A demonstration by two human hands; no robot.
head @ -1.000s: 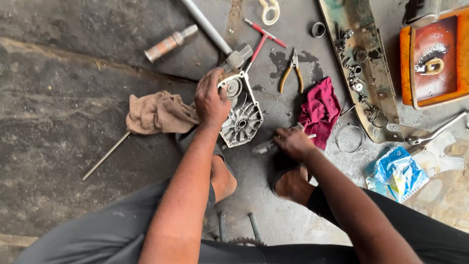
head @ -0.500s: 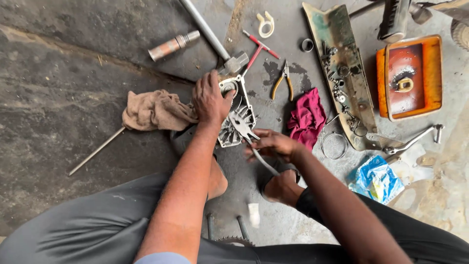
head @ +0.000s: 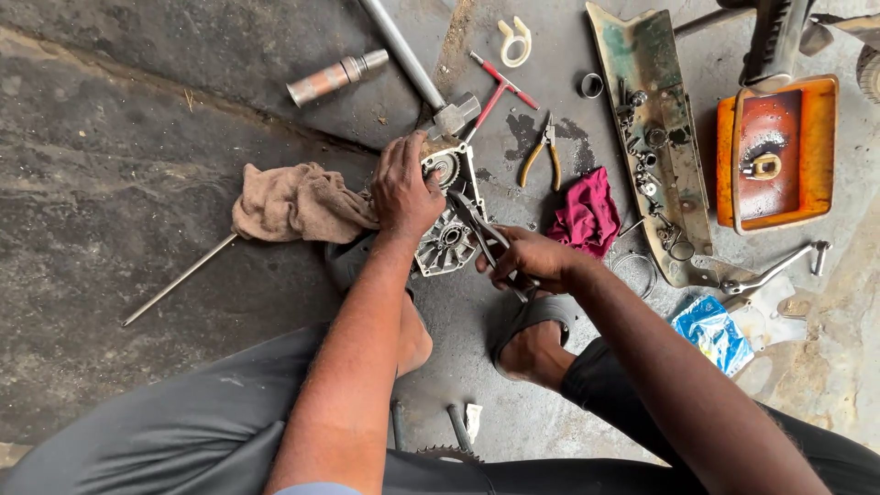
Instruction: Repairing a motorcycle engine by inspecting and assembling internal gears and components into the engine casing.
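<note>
1. Leftmost, a thin rod [head: 179, 280] lies on the floor [head: 110, 165]; a tan rag [head: 293, 203] sits just beside the casing, not in hand.
2. Above the rag, a metal cylinder [head: 335, 80] lies well apart from the work, untouched.
3. Left hand [head: 405, 188]: grip closed over the upper left edge of the casing [head: 447, 229], pressing it to the floor. The casing lies face up between the person's feet, gear and inner ribs exposed, so its cover appears already off.
4. A hammer [head: 417, 69] lies with its head touching the casing's top edge; a red T-handle tool [head: 500, 87] is beside it.
5. Right hand [head: 532, 258]: grip closed on pliers [head: 481, 234], tips reaching into the casing's centre. Judgement: work on an inner part is in progress; whether that part is freed cannot be told.
6. Yellow pliers [head: 543, 151] and a red rag [head: 587, 213] lie near, unused.
7. Right side: a green panel [head: 642, 64] carries loose nuts and small parts, suggesting much stripping is done; an orange tray [head: 820, 137], a kick lever [head: 775, 268] and a blue bag [head: 710, 332] lie beyond.
</note>
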